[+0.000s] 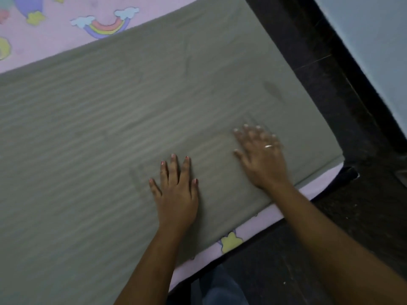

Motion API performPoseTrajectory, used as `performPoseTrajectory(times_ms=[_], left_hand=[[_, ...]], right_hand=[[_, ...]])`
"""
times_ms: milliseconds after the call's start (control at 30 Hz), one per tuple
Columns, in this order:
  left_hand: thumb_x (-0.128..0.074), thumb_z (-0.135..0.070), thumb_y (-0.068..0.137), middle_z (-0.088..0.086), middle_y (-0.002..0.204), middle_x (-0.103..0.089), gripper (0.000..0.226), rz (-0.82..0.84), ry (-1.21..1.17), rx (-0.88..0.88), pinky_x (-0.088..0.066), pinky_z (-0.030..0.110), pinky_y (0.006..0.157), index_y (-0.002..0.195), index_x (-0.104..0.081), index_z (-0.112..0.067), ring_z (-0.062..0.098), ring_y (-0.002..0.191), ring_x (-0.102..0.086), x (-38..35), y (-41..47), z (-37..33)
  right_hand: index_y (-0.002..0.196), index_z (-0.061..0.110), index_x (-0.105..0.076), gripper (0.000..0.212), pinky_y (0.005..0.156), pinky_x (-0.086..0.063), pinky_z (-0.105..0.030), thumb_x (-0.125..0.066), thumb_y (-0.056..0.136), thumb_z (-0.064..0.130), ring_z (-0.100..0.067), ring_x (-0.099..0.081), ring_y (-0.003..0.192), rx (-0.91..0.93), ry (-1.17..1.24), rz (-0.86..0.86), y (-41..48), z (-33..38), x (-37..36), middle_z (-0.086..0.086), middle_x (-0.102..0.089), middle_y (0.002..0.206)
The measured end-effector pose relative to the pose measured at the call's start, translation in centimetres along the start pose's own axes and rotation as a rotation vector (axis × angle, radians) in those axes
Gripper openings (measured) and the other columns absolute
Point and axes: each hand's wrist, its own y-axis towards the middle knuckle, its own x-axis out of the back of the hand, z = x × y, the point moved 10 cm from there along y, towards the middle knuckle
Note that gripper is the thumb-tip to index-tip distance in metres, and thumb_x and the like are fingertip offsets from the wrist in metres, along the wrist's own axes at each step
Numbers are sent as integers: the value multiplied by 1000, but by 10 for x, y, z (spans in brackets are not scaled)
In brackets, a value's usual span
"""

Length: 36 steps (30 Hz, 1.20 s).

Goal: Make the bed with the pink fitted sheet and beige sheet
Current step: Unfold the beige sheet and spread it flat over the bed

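Over the pink fitted sheet [55, 29], the beige sheet [132, 119] lies spread and runs out of view at left and bottom. The left hand [176, 194] lies flat on it, fingers straight, holding nothing. The right hand [262, 157], blurred, also presses flat with spread fingers near the sheet's corner. Dark floor [352, 216] borders the pink near edge.

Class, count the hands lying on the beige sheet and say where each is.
2. The left hand lies flat by the near edge of the beige sheet; the right hand, wearing a ring, lies to its right, nearer the corner. None hidden.
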Motion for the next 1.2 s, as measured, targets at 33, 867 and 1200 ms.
performPoseTrajectory(times_ms=[33,867,1200], left_hand=[[-4,-54,90,-4,160,4,64,-10,6,-6,6,53,113,150,-7,-35,22,147,8,-1,4,-8],[-23,-52,97,-8,159,12,64,7,36,-50,13,48,113,150,7,-32,16,145,17,6,162,-116],[-37,-18,98,0,158,-17,53,-360,-140,180,-3,46,116,149,-23,-17,21,146,-7,79,227,-52]], right_hand=[[149,35,-26,59,112,-19,-52,-22,94,55,-28,-28,142,-75,-11,-4,2,-37,5,1,-29,156],[144,13,-39,54,115,-16,-53,-25,102,43,-32,-23,143,-519,143,-48,148,-220,51,-11,-32,153],[148,36,-27,60,115,-14,-43,-20,93,59,-21,-23,145,554,-52,-64,246,55,41,4,-26,156]])
